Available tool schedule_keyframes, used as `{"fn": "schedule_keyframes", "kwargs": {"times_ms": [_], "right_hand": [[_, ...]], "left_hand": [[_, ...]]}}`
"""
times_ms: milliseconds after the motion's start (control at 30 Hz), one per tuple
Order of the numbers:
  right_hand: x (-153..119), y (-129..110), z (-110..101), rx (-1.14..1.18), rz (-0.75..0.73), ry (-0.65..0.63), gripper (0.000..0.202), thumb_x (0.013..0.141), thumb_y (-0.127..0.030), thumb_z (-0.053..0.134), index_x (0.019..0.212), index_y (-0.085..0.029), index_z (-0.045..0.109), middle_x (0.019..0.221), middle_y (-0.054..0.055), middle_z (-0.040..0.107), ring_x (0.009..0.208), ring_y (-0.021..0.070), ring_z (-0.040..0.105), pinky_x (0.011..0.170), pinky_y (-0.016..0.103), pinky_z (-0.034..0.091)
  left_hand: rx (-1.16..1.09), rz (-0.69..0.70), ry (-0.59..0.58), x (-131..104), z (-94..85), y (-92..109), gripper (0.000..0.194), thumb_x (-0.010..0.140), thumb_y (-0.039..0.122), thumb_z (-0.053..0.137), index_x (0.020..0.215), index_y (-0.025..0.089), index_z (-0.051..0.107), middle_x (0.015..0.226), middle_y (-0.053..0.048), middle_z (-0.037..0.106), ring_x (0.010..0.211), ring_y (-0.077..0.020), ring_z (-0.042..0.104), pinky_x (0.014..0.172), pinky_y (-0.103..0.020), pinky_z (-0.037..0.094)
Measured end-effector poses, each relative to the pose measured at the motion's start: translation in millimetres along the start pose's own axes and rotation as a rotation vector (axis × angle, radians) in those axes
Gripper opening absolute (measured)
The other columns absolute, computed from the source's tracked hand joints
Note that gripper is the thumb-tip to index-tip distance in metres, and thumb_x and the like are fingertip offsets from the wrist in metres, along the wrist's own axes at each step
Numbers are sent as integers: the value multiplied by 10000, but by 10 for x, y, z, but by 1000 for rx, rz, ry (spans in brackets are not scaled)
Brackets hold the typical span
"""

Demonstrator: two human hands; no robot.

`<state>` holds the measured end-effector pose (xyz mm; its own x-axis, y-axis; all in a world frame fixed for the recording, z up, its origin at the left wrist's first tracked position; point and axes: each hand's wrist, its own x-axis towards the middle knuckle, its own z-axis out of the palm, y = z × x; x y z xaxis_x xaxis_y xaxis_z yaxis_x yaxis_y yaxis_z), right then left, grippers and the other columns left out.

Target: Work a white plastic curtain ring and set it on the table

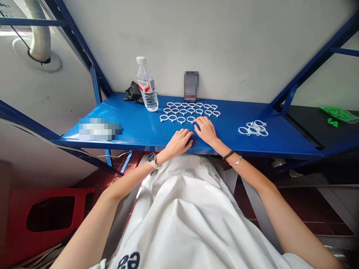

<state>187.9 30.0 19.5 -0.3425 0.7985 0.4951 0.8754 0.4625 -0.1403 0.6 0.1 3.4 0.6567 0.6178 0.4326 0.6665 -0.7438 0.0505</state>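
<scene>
Your right hand [206, 130] lies flat on the blue surface [134, 125], its fingers [198, 120] spread a little and holding nothing; the fingertips touch, or almost touch, the last white ring [191, 119] at the right end of the near row. Your left hand [179, 142] rests just beside it, to the left and nearer to you, fingers loosely together and also holding nothing. I judge that you are laying the rings out in rows, and the near row is the unfinished one: it has only four rings, while the two far rows [192, 108] look full. The next move would call for one more ring, taken from the loose pile of rings [254, 129] well to the right, and set down just right of that last ring with the same gap. The rings in the pile overlap, so pinch only one, or some may come up together. At the far left of the rows stands a water bottle [147, 89], close to them, with a black bag [134, 93] behind it. A small dark object [191, 86] stands against the wall behind the rows. Nothing blocks the way to the pile.
</scene>
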Motion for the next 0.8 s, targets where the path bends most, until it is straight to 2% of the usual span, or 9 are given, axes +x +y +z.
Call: {"fn": "schedule_keyframes", "kwargs": {"times_ms": [133,233,400,467,567,633,700,800], "right_hand": [[-295,31,-95,-4,28,-15,336,955,-244,450,1247,-179,604,1317,149,604,1223,318,522,966,475,460],[-532,154,-188,-50,73,54,411,974,-279,407,1350,-190,548,1429,145,540,1332,322,460,1083,534,379],[-861,551,-367,-194,321,95,597,983,-404,365,1510,-122,357,1599,205,311,1480,397,258,1158,652,227],[-963,719,-396,-220,403,80,655,990,-451,326,1519,-65,322,1607,248,265,1490,416,232,1165,665,198],[-1068,887,-369,-183,474,59,690,995,-507,270,1511,-53,330,1575,263,327,1465,416,300,1173,668,186],[-1097,915,-331,-146,476,46,693,994,-533,252,1501,-73,358,1533,251,407,1439,406,355,1176,672,188],[-1094,875,-306,-115,463,34,690,993,-541,254,1495,-84,375,1513,242,440,1430,398,377,1169,657,238],[-1055,712,-308,-71,413,-11,671,994,-525,279,1502,-98,373,1541,232,406,1439,381,377,1134,604,349]], "left_hand": [[28,14,3,-3,-4,9,292,1016,291,404,1214,135,552,1127,-136,615,990,-276,566,798,-378,431],[52,19,4,-7,0,10,288,1018,295,404,1199,136,562,1124,-137,620,981,-274,570,785,-370,428],[49,35,16,-11,12,2,286,1023,297,389,1187,141,563,1114,-141,619,966,-271,575,771,-369,429],[37,34,23,-12,21,-2,276,1023,297,394,1186,151,562,1107,-138,618,970,-268,578,772,-363,426],[23,32,28,-12,38,-6,287,1024,305,388,1189,150,563,1096,-140,615,973,-272,579,769,-366,427],[30,36,33,-12,47,-5,309,1026,311,364,1185,146,572,1094,-146,616,968,-275,576,766,-374,432],[47,41,36,-13,50,-1,324,1028,310,345,1177,144,580,1090,-147,618,960,-271,573,763,-375,433],[76,43,32,-14,44,9,317,1028,301,347,1162,141,586,1085,-142,621,952,-268,573,763,-373,434]]}}
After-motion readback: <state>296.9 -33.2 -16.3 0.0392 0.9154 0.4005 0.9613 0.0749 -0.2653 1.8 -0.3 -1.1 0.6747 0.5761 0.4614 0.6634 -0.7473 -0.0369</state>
